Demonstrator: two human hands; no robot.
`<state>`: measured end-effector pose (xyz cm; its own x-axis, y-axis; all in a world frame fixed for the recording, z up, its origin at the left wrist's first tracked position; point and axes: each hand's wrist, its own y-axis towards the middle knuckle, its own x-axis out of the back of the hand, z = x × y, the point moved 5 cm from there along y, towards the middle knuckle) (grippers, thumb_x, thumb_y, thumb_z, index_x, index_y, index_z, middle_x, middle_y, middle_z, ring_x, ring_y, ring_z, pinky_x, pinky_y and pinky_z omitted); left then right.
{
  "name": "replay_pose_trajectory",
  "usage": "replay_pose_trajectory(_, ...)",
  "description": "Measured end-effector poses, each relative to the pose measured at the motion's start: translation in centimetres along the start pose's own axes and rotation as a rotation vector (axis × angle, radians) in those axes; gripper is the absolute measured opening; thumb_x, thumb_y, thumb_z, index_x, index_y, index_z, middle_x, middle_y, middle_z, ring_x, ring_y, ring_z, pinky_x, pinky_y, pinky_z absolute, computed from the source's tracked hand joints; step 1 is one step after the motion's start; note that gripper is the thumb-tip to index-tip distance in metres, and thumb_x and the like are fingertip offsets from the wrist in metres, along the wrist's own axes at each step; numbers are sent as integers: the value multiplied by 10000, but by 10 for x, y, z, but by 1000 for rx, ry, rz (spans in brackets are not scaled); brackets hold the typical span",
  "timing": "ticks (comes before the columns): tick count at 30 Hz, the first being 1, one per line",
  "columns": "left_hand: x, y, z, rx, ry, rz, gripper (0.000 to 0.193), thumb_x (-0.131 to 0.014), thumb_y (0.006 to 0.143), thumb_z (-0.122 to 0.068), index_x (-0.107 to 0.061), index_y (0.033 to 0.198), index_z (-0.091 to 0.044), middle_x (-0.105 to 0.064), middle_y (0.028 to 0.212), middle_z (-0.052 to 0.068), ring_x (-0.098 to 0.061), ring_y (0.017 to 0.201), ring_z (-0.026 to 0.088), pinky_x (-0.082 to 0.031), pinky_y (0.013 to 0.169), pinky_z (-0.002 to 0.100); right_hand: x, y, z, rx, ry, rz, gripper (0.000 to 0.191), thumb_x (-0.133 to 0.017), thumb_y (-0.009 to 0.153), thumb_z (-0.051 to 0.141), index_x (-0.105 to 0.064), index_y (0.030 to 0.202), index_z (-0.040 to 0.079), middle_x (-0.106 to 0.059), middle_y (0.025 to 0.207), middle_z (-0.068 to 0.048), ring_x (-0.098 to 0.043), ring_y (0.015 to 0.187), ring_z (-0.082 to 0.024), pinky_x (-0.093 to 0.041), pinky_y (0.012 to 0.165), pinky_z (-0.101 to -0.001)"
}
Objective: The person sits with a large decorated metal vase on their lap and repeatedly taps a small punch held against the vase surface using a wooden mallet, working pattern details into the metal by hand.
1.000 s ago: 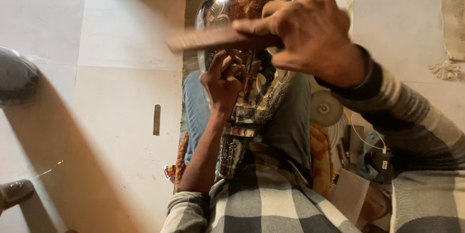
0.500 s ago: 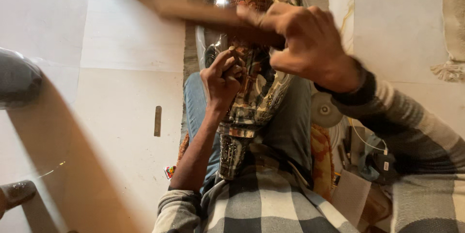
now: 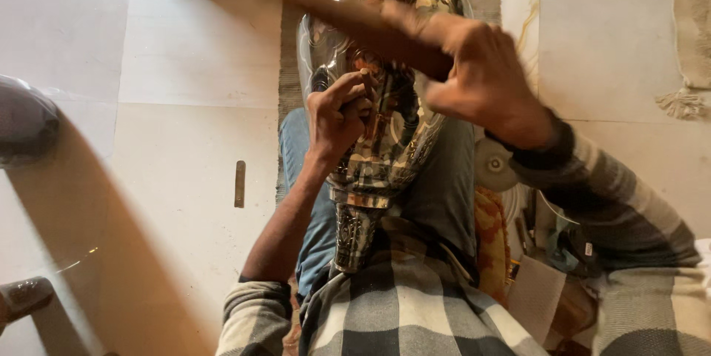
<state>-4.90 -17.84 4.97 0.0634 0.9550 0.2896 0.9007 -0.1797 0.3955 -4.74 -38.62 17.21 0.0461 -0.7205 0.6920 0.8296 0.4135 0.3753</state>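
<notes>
The shiny metal vase (image 3: 385, 97) lies along the person's lap, its round body pointing away, its embossed neck (image 3: 354, 234) tucked near the checked shirt (image 3: 400, 311). The left hand (image 3: 339, 115) is pressed against the vase's side, fingers curled tight around something small, probably a punch, though it is too hidden to be sure. The right hand (image 3: 481, 78) is up over the vase, fist closed around a wooden stick (image 3: 348, 12), which blurs as it slants toward the upper left. Blue trousers (image 3: 311, 178) show beneath the vase. On the pale floor (image 3: 170, 200) to the left lies 1 small dark bar (image 3: 239, 183), well apart from the hands. A fringed rug (image 3: 692, 45) sits far right.
</notes>
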Motion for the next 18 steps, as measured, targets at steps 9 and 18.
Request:
replay_pose_trajectory(9, 1, 17, 0, -65, -28, 286, 408, -533, 873, 143, -696, 1204, -31, -769, 918, 133, -752, 760, 165, -621, 682, 271, -5, -36, 8, -219, -302, 113, 724, -658, 800, -39, -616, 1475, 222, -610, 796, 8, -427, 470, -128, -435, 442, -321)
replay_pose_trajectory(18, -5, 45, -11, -364, 48, 647, 323, -676, 818, 48, -753, 1100, -90, -765, 830, 66, -713, 651, 168, -558, 580, 331, -28, -114, 16, -215, 145, -437, 660, -642, 879, 6, -550, 1525, 104, -639, 1027, -111, -597, 776, -171, -465, 702, -250)
